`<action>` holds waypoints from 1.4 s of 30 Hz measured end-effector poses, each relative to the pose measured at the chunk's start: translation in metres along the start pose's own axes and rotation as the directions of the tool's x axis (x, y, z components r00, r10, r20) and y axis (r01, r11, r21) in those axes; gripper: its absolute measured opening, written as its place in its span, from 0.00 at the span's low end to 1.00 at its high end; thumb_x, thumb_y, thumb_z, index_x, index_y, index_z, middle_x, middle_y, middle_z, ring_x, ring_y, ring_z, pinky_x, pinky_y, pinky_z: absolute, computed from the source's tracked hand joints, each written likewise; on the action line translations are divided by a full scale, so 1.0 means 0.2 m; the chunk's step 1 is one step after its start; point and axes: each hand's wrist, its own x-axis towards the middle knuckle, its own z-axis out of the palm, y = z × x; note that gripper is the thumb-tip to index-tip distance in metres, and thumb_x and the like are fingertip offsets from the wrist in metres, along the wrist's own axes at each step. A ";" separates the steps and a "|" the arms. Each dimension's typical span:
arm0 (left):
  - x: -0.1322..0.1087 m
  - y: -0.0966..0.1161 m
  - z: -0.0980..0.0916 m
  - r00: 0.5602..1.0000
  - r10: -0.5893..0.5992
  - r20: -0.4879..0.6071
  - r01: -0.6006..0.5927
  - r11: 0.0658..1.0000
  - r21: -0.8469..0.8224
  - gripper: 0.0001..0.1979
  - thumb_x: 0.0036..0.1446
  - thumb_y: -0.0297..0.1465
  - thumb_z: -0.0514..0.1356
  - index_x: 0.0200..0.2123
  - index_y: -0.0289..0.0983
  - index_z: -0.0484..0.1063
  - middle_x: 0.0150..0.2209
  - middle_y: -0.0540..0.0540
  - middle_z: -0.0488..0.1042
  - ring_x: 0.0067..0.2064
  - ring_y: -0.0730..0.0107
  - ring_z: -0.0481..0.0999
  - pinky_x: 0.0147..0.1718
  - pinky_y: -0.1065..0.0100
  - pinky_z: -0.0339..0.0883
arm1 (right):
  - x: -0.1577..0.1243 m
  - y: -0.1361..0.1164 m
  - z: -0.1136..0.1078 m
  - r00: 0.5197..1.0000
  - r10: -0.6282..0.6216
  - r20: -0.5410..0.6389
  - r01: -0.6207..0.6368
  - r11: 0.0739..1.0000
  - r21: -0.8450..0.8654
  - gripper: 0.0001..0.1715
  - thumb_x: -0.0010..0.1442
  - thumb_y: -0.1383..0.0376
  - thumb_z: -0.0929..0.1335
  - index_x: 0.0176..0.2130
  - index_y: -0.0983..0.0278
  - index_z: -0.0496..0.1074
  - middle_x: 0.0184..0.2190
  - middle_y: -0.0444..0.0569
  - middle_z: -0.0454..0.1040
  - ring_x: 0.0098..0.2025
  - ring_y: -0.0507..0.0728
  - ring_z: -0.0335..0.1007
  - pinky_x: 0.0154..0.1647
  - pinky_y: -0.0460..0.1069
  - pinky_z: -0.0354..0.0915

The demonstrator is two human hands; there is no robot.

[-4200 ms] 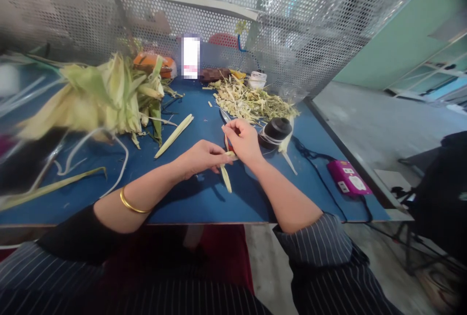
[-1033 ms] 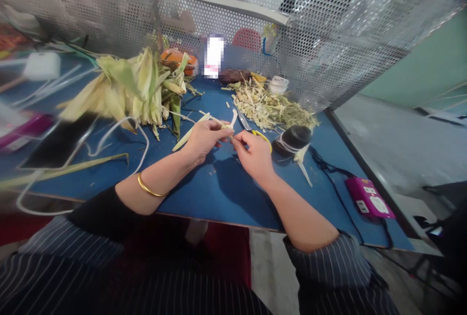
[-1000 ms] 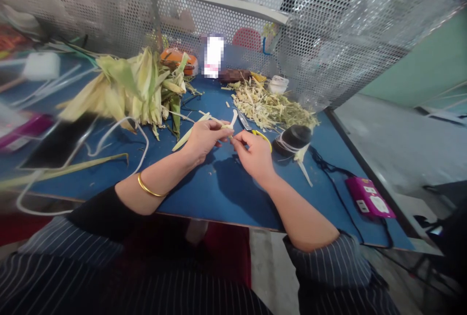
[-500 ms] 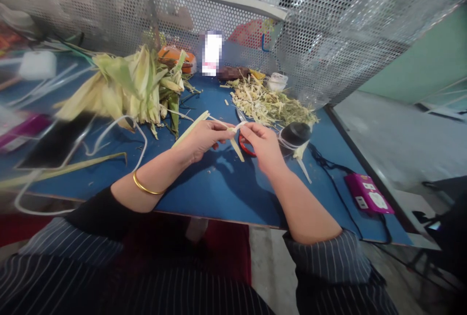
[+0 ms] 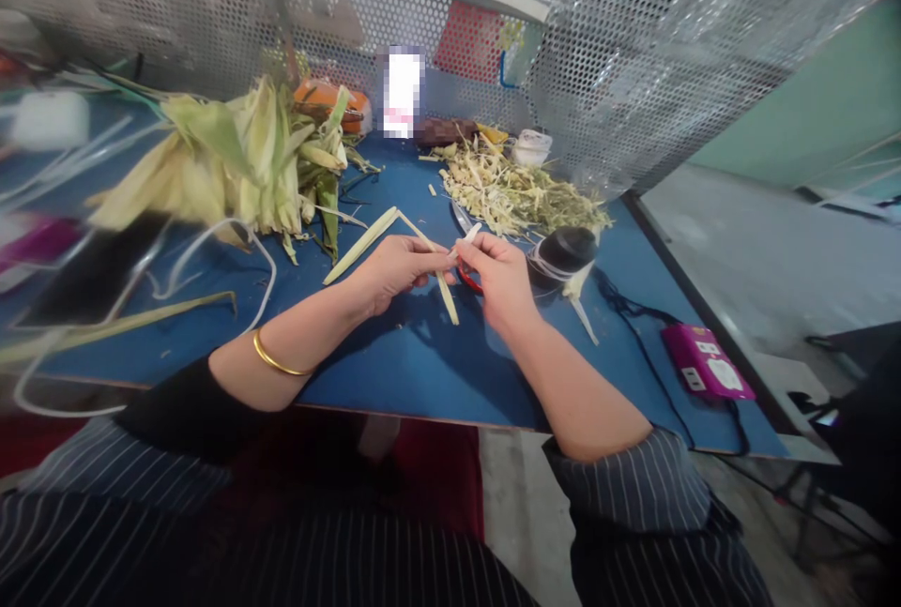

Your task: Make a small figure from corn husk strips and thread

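Over the blue table, my left hand (image 5: 400,271) pinches a pale green husk strip (image 5: 447,297), whose one end hangs down between the hands while a longer part bends back to the left behind my fingers. My right hand (image 5: 498,277) is closed on the whitish end of the husk (image 5: 468,236), its fingertips close to those of my left hand. Red-handled scissors (image 5: 467,279) lie behind my right fingers, partly hidden, with the blades (image 5: 461,218) pointing away. A black spool (image 5: 563,256) wound with pale thread stands right of my right hand.
A heap of corn husks (image 5: 246,152) lies at the back left, beside a dark phone (image 5: 91,274) and a white cable (image 5: 271,274). Husk scraps (image 5: 493,185) are piled at the back. A purple power socket (image 5: 706,361) sits at the right edge, and a lit screen (image 5: 403,91) stands behind.
The whitish husk end at my right fingers now points up and away, and the hanging end has shifted slightly left and lower. The whole view has moved a little.
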 end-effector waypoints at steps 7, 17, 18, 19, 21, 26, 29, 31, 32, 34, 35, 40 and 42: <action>-0.01 0.00 -0.01 0.997 -0.002 0.075 -0.001 0.999 0.048 0.14 0.45 0.39 0.67 0.26 0.31 0.78 0.25 0.42 0.76 0.19 0.81 0.55 0.16 0.72 0.42 | 0.02 -0.02 -0.03 0.997 0.017 -0.070 -0.020 0.999 -0.041 0.17 0.51 0.58 0.71 0.19 0.62 0.62 0.16 0.38 0.59 0.19 0.48 0.51 0.22 0.46 0.50; -0.01 0.01 -0.01 0.993 -0.021 0.113 0.017 0.999 0.038 0.13 0.48 0.37 0.65 0.33 0.34 0.80 0.25 0.44 0.75 0.19 0.81 0.57 0.16 0.73 0.41 | 0.03 -0.02 -0.05 1.000 0.021 -0.018 -0.023 0.993 -0.116 0.16 0.52 0.58 0.71 0.21 0.62 0.66 0.17 0.40 0.62 0.21 0.48 0.54 0.23 0.46 0.52; -0.01 0.01 -0.01 0.992 -0.025 0.120 0.019 0.999 0.050 0.11 0.48 0.36 0.65 0.31 0.34 0.80 0.24 0.45 0.74 0.19 0.80 0.57 0.16 0.73 0.41 | 0.04 -0.01 -0.06 1.000 0.027 -0.004 -0.027 0.985 -0.168 0.17 0.53 0.58 0.70 0.20 0.62 0.66 0.16 0.40 0.62 0.21 0.48 0.54 0.23 0.46 0.53; -0.01 0.01 -0.01 0.992 -0.032 0.119 0.025 0.998 0.058 0.10 0.47 0.36 0.65 0.30 0.34 0.80 0.23 0.45 0.73 0.19 0.80 0.56 0.16 0.72 0.41 | 0.04 -0.02 -0.07 1.000 0.021 0.011 -0.018 0.970 -0.244 0.18 0.54 0.56 0.69 0.19 0.62 0.65 0.16 0.40 0.62 0.21 0.49 0.54 0.24 0.47 0.53; -0.02 0.01 -0.01 0.993 -0.042 0.108 0.036 0.997 0.063 0.10 0.48 0.36 0.65 0.29 0.34 0.81 0.22 0.44 0.73 0.18 0.80 0.55 0.17 0.72 0.41 | 0.04 -0.03 -0.08 0.996 -0.084 -0.017 0.067 0.890 -0.451 0.22 0.56 0.53 0.68 0.19 0.62 0.65 0.17 0.42 0.62 0.22 0.50 0.56 0.26 0.48 0.55; -0.03 0.01 0.01 0.990 0.000 0.142 -0.016 0.994 0.109 0.12 0.50 0.37 0.63 0.24 0.35 0.79 0.22 0.44 0.73 0.19 0.79 0.57 0.19 0.72 0.48 | 0.01 -0.10 -0.09 0.886 -0.459 0.064 0.377 0.634 -0.675 0.12 0.57 0.56 0.69 0.32 0.62 0.74 0.32 0.48 0.71 0.33 0.53 0.66 0.37 0.51 0.62; -0.04 0.00 0.03 0.987 0.011 0.160 -0.043 0.978 0.203 0.11 0.50 0.32 0.61 0.20 0.35 0.77 0.22 0.46 0.73 0.20 0.78 0.59 0.20 0.73 0.51 | 0.00 -0.10 -0.06 0.905 -0.296 0.307 0.420 0.744 -0.520 0.07 0.56 0.60 0.69 0.32 0.61 0.76 0.31 0.46 0.73 0.35 0.54 0.69 0.40 0.50 0.64; -0.04 0.01 0.03 0.985 0.002 0.170 -0.044 0.969 0.243 0.11 0.51 0.32 0.60 0.21 0.35 0.78 0.21 0.46 0.74 0.20 0.78 0.59 0.20 0.73 0.51 | 0.00 -0.09 -0.04 0.925 -0.217 0.311 0.342 0.831 -0.439 0.06 0.54 0.63 0.70 0.28 0.62 0.75 0.29 0.45 0.73 0.33 0.52 0.68 0.37 0.50 0.64; -0.04 0.01 0.04 0.985 0.001 0.175 -0.044 0.969 0.244 0.12 0.52 0.33 0.60 0.22 0.36 0.79 0.22 0.46 0.75 0.19 0.78 0.59 0.20 0.73 0.51 | 0.00 -0.08 -0.04 0.945 -0.183 0.271 0.283 0.872 -0.398 0.06 0.54 0.64 0.70 0.27 0.63 0.74 0.27 0.44 0.72 0.30 0.52 0.67 0.35 0.49 0.64; -0.05 0.01 0.04 0.982 0.010 0.191 -0.053 0.974 0.222 0.12 0.53 0.36 0.61 0.24 0.36 0.80 0.24 0.45 0.76 0.19 0.78 0.58 0.19 0.73 0.50 | 0.00 -0.07 -0.03 0.981 -0.105 0.164 0.152 0.940 -0.305 0.07 0.53 0.63 0.70 0.26 0.64 0.73 0.23 0.43 0.70 0.26 0.50 0.64 0.27 0.47 0.63; -0.05 0.01 0.04 0.980 0.018 0.197 -0.060 0.975 0.212 0.13 0.53 0.37 0.61 0.25 0.36 0.80 0.24 0.44 0.76 0.19 0.79 0.57 0.18 0.73 0.50 | -0.01 -0.07 -0.03 0.990 -0.067 0.120 0.096 0.961 -0.259 0.07 0.53 0.63 0.70 0.26 0.63 0.72 0.22 0.42 0.69 0.24 0.50 0.63 0.24 0.47 0.62; -0.05 0.01 0.02 0.963 0.040 0.265 -0.094 0.976 0.195 0.11 0.51 0.37 0.62 0.25 0.37 0.81 0.19 0.46 0.74 0.18 0.78 0.58 0.18 0.72 0.50 | -0.02 -0.05 -0.03 1.000 -0.023 0.011 0.025 0.984 -0.177 0.08 0.53 0.60 0.70 0.30 0.62 0.72 0.22 0.42 0.67 0.19 0.48 0.59 0.16 0.45 0.58; -0.05 0.00 0.03 0.956 0.030 0.292 -0.083 0.982 0.171 0.11 0.51 0.37 0.62 0.26 0.37 0.81 0.23 0.44 0.77 0.19 0.77 0.59 0.18 0.72 0.49 | -0.02 -0.06 -0.02 1.000 -0.021 0.010 0.022 0.983 -0.180 0.08 0.53 0.60 0.70 0.30 0.62 0.72 0.21 0.41 0.66 0.18 0.48 0.57 0.15 0.45 0.57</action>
